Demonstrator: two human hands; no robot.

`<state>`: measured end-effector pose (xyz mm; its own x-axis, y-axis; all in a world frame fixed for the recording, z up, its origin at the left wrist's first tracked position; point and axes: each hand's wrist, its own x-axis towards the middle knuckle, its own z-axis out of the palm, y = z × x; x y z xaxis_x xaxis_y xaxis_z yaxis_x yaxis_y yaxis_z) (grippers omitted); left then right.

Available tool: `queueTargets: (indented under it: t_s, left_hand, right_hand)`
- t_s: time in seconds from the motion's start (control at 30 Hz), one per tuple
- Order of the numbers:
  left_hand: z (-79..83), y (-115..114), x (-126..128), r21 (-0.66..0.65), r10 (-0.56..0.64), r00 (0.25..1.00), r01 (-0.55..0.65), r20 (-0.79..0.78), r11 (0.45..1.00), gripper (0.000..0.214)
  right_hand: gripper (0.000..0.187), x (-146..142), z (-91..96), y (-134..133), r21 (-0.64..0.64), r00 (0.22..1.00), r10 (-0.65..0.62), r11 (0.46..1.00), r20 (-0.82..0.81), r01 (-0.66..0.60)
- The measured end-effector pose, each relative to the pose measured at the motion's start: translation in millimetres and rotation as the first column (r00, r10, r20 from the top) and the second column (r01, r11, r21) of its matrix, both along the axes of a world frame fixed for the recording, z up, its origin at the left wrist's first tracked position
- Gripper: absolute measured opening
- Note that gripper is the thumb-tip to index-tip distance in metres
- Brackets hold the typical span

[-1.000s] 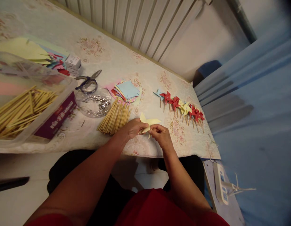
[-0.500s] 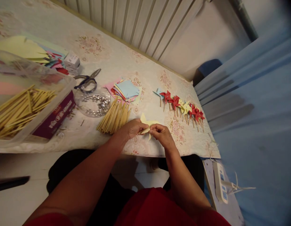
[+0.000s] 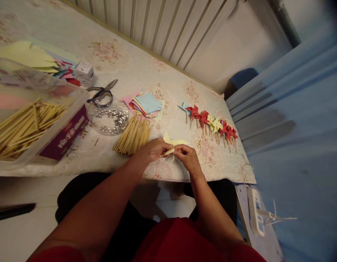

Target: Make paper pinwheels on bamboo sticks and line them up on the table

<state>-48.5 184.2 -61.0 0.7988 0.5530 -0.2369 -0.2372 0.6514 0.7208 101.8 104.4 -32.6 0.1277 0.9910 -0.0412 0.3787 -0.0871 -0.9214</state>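
Note:
Both hands pinch a yellow paper pinwheel piece [image 3: 176, 142] over the table's front edge. My left hand [image 3: 157, 148] is closed on its left side, thumb on top. My right hand [image 3: 187, 156] closes its thumb and fingers on the paper's near right part. One pointed corner stands up at the far left, and a strip hangs down between the hands. A bundle of thin wooden sticks [image 3: 134, 134] lies just left of my left hand. Beyond it sits a stack of cut paper squares [image 3: 149, 103], light blue on top.
Finished paper pinwheels [image 3: 203, 118] on sticks lie in a row at the right. At the left are a clear dish of metal pins [image 3: 109, 120], scissors [image 3: 103, 95], small boxes [image 3: 84, 71] and a plastic bin [image 3: 48, 127] with sticks. A power strip [image 3: 256, 213] is at lower right.
The yellow paper's right part has shifted slightly under my right fingers, and a flap between the hands is turned a little more. Both hands keep their hold.

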Motion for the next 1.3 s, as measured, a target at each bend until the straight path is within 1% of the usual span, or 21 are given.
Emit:
queueTargets:
  t_s: [0.17,0.3,0.5,0.63,0.97,1.1,1.23,1.3]
  left_hand:
    - [7.3,-2,-2,-0.041,-0.018,1.0,0.018,-0.012,0.999,0.013]
    - [7.2,-3,-1,-0.043,0.006,0.999,-0.008,-0.033,0.999,0.011]
    - [3.2,-2,0,-0.022,0.02,0.998,-0.022,-0.063,1.0,0.015]
    - [3.8,-2,0,-0.008,0.009,0.998,-0.01,-0.068,1.0,0.019]
    - [6.4,-3,-1,-0.016,0.016,0.997,-0.017,-0.07,1.0,0.016]
    - [1.4,-1,0,0.011,0.015,0.998,-0.014,-0.069,1.0,0.02]
    - [-6.2,1,1,0.033,0.01,0.996,-0.008,-0.086,0.999,0.014]
    - [-7.0,1,1,0.048,0.01,0.995,-0.006,-0.098,0.999,0.013]
  right_hand:
    - [0.018,6,5.7,3,-0.038,0.995,0.096,0.995,-0.023,-0.097]
    - [0.02,7,8.9,5,-0.08,0.991,0.122,0.989,-0.061,-0.126]
    - [0.021,7,4.8,3,-0.096,0.992,0.099,0.99,-0.075,-0.106]
    - [0.021,7,3.3,2,-0.086,0.994,0.082,0.992,-0.07,-0.088]
    - [0.019,6,2.4,2,-0.078,0.993,0.081,0.993,-0.084,-0.088]
    - [0.02,7,1.2,3,-0.088,0.993,0.082,0.992,-0.089,-0.09]
    - [0.019,7,2.3,3,-0.093,0.993,0.083,0.991,-0.088,-0.091]
    - [0.019,6,3.7,3,-0.096,0.994,0.074,0.992,-0.084,-0.082]
